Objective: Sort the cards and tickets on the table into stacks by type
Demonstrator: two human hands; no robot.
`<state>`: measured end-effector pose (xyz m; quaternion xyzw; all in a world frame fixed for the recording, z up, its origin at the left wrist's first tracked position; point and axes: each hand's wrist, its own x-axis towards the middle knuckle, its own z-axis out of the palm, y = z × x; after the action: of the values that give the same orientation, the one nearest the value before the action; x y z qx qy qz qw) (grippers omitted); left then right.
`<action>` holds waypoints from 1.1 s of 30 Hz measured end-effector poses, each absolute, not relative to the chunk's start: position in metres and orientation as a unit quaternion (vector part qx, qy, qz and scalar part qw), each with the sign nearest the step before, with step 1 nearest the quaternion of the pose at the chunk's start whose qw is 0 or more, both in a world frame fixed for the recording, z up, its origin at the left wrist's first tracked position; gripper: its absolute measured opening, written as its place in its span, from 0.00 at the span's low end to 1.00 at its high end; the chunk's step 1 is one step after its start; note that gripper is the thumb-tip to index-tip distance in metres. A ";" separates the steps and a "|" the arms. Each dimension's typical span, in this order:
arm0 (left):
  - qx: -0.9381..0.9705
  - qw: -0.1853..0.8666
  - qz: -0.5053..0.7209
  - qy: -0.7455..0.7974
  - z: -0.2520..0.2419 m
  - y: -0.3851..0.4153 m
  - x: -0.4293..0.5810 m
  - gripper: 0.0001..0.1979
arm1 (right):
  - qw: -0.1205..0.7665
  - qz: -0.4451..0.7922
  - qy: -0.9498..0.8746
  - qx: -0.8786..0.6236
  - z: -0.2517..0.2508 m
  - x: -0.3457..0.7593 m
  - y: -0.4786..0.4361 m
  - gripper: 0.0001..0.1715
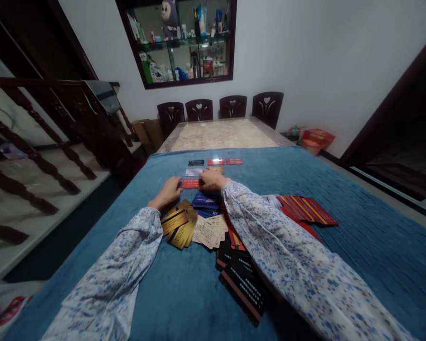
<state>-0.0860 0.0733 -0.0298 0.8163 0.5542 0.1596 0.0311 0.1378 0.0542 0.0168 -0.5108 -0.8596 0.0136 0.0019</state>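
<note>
A red card (190, 183) lies low over the blue cloth, between my two hands. My left hand (168, 192) has its fingers closed at the card's left end. At its right end are the curled fingers of my right hand (212, 180), which partly cover a gold card (218, 169). Just beyond lies a pale card (194, 172). Farther out, a black card (196, 163), a red card (216, 162) and another red card (234, 161) form a row. Nearer me are fanned piles of gold cards (180, 223), blue cards (206, 202), cream cards (210, 231) and black cards (242, 283).
Maroon striped cards (308, 210) fan out right of my right sleeve, which hides part of other red cards (236, 237). A blue cloth (163, 293) covers the near table. Chairs (233, 107) stand at the far end; a wooden railing (39, 142) is at left.
</note>
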 end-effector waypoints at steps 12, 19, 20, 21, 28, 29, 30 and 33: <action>0.822 0.031 0.222 0.524 -0.029 0.041 -0.108 0.19 | 0.109 -0.030 -0.887 -0.447 0.012 0.143 0.015 0.16; 0.825 0.024 0.245 0.508 -0.025 0.005 -0.117 0.18 | 0.150 -0.028 -0.901 -0.407 0.018 0.137 -0.012 0.15; 0.826 0.024 0.249 0.505 -0.025 -0.001 -0.118 0.17 | 0.155 -0.026 -0.902 -0.403 0.017 0.137 -0.014 0.15; 0.826 0.024 0.252 0.503 -0.024 -0.006 -0.118 0.17 | 0.160 -0.026 -0.903 -0.397 0.016 0.136 -0.016 0.14; 0.830 0.009 0.272 0.486 -0.021 -0.039 -0.121 0.16 | 0.206 -0.029 -0.913 -0.350 0.004 0.137 -0.022 0.11; 0.830 0.005 0.274 0.485 -0.021 -0.044 -0.122 0.16 | 0.212 -0.029 -0.915 -0.342 0.003 0.137 -0.023 0.11; 0.830 -0.001 0.277 0.484 -0.022 -0.048 -0.123 0.16 | 0.217 -0.029 -0.917 -0.333 0.001 0.136 -0.023 0.10; 0.825 -0.016 0.289 0.485 -0.023 -0.059 -0.126 0.16 | 0.233 -0.028 -0.923 -0.305 -0.004 0.135 -0.024 0.10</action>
<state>-0.1261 -0.0588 -0.0232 0.8253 0.4850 0.2886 -0.0157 0.1346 -0.0241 -0.0044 -0.3049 -0.9230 -0.0279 0.2332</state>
